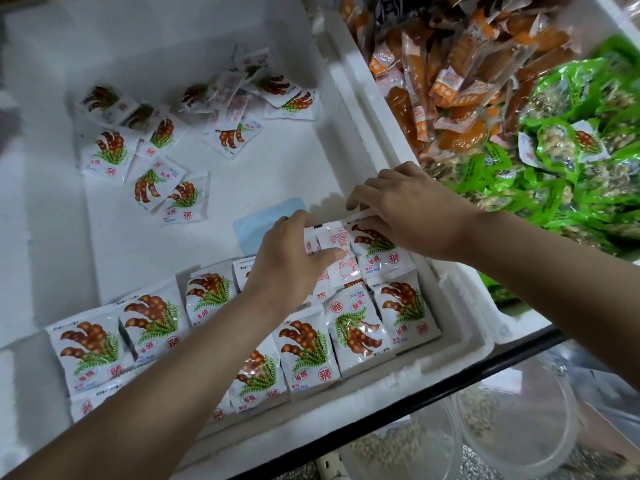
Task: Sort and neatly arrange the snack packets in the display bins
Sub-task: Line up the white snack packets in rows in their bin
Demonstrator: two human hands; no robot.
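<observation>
White packet [334, 252] — between both hands [287, 261] [412, 216]

In the white foam bin [277, 168], the left hand [287, 258] grips a turned-over packet [334, 251], its thumb lying across the printed back. Just beside it, the right hand [408, 213] pinches the top edge of a face-up packet [377, 251]. Neat rows [311, 344] of packets line the near wall, and loose packets [110, 150] lie scattered farther back. A blue card [256, 223] lies on the bin floor. Neighbouring bins hold orange packets [450, 81] and green packets [571, 168].
</observation>
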